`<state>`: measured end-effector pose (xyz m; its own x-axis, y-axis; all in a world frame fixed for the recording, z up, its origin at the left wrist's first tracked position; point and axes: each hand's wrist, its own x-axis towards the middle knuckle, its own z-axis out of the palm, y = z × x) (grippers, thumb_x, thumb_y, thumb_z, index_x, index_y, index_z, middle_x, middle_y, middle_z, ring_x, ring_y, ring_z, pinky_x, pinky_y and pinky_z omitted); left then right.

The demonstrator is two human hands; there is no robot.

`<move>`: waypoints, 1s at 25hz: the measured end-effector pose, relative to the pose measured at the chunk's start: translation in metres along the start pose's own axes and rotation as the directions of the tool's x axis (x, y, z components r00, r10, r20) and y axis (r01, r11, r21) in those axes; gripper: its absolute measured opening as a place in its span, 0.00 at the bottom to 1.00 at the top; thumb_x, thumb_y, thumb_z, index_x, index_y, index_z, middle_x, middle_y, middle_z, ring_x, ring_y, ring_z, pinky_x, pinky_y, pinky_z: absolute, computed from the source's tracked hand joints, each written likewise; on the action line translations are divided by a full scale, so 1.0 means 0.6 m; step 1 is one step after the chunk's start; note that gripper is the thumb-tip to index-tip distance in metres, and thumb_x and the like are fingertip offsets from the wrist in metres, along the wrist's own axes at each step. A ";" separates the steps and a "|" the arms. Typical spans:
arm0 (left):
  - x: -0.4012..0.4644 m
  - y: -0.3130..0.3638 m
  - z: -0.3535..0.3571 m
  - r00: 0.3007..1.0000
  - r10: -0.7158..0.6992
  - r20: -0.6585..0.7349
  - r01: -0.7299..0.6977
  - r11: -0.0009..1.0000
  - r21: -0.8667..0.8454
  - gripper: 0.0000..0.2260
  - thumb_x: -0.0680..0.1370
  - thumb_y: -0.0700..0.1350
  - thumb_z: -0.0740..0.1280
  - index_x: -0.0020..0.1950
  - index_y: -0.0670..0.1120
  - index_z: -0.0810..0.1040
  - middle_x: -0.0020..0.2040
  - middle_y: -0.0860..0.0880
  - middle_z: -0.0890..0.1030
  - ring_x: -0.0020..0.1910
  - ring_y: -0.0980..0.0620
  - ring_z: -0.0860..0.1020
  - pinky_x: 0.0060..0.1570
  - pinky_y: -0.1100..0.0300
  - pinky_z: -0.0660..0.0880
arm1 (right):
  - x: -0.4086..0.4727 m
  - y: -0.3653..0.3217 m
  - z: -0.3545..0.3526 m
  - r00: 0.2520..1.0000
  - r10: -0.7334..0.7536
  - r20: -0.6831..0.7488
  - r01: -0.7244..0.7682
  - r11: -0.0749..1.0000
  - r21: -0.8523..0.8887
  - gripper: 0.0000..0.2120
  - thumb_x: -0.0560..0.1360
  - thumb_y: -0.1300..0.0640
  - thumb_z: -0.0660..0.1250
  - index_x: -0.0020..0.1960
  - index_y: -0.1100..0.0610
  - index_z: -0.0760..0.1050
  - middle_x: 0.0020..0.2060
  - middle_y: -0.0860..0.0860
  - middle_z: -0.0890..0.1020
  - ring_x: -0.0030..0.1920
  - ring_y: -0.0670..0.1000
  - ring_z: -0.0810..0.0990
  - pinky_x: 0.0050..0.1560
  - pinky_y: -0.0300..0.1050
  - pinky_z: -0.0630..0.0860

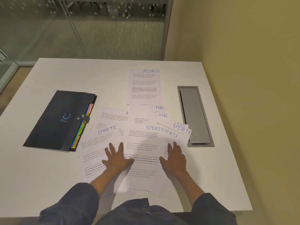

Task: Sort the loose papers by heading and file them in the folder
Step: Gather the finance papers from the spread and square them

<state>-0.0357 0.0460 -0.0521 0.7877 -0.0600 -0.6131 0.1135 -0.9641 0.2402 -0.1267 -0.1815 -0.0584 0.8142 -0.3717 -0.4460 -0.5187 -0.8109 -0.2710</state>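
On the tabletop (pixel 48 168) both the left hand (pixel 117 157) and right hand (pixel 174 157) lie flat, fingers spread, on overlapping papers (pixel 142 143), so sliding could easily mix SPORTS with HR sheets.

A white printed sheet (pixel 145 85) lying farthest back on the white desk (pixel 65 75) carries the handwritten blue heading "FINANCE" at its top right. Just nearer, two overlapping white sheets each read "HR" in blue: the upper HR sheet (pixel 158 108) and the lower HR sheet (pixel 162 115). Four white sheets are headed "SPORTS": the left SPORTS sheet (pixel 103 135), the middle SPORTS sheet (pixel 146 137), the right SPORTS sheet (pixel 181 129), and one partly covered sheet (pixel 172 135) showing only "PORTS". The dark blue closed folder (pixel 60 120) has coloured edge tabs; an orange tab (pixel 90 108) reads "ADMIN" and a yellow tab (pixel 76 142) reads "SPORTS" (the green tab and the small print are too blurred to read).
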 end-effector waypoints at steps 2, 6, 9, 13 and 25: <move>0.002 0.001 0.000 1.000 0.004 0.000 -0.004 1.000 0.012 0.45 0.73 0.64 0.67 0.78 0.56 0.42 0.78 0.43 0.34 0.76 0.38 0.36 0.69 0.32 0.50 | -0.003 0.002 0.000 1.000 -0.006 -0.002 0.006 1.000 -0.010 0.38 0.78 0.37 0.57 0.80 0.52 0.46 0.80 0.53 0.45 0.80 0.56 0.45 0.76 0.56 0.55; 0.005 -0.002 0.002 1.000 0.021 -0.002 -0.020 1.000 0.024 0.44 0.73 0.64 0.67 0.78 0.57 0.43 0.78 0.43 0.34 0.76 0.38 0.36 0.69 0.32 0.51 | -0.014 0.017 0.006 0.999 -0.041 0.028 0.041 0.999 -0.003 0.41 0.77 0.36 0.60 0.80 0.50 0.44 0.80 0.49 0.41 0.80 0.54 0.42 0.77 0.57 0.54; 0.006 -0.002 0.001 1.000 0.030 0.003 -0.030 0.999 0.027 0.44 0.73 0.63 0.67 0.78 0.57 0.43 0.78 0.43 0.34 0.76 0.38 0.37 0.69 0.32 0.52 | -0.006 0.035 -0.002 0.995 -0.084 0.049 0.083 0.996 0.017 0.43 0.75 0.37 0.64 0.80 0.49 0.45 0.80 0.46 0.44 0.80 0.50 0.43 0.76 0.56 0.59; 0.009 0.005 0.000 0.999 0.041 0.000 -0.041 0.999 0.024 0.43 0.73 0.62 0.68 0.78 0.57 0.44 0.78 0.43 0.35 0.76 0.38 0.37 0.69 0.32 0.52 | 0.002 0.050 -0.012 0.986 -0.145 0.081 0.149 0.988 -0.039 0.43 0.74 0.38 0.67 0.80 0.48 0.48 0.80 0.44 0.45 0.80 0.49 0.44 0.75 0.53 0.61; 0.018 0.004 -0.007 0.999 0.031 -0.007 -0.031 0.998 0.049 0.50 0.69 0.63 0.71 0.78 0.55 0.41 0.78 0.43 0.36 0.77 0.38 0.38 0.69 0.32 0.51 | 0.021 0.024 -0.018 0.916 -0.321 0.239 0.385 0.872 -0.301 0.41 0.74 0.53 0.70 0.79 0.50 0.51 0.80 0.51 0.48 0.79 0.56 0.49 0.74 0.57 0.60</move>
<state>-0.0245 0.0442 -0.0548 0.7953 -0.0879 -0.5998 0.0593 -0.9734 0.2213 -0.1211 -0.2024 -0.0585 0.8502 0.0281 -0.5258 -0.0607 -0.9867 -0.1510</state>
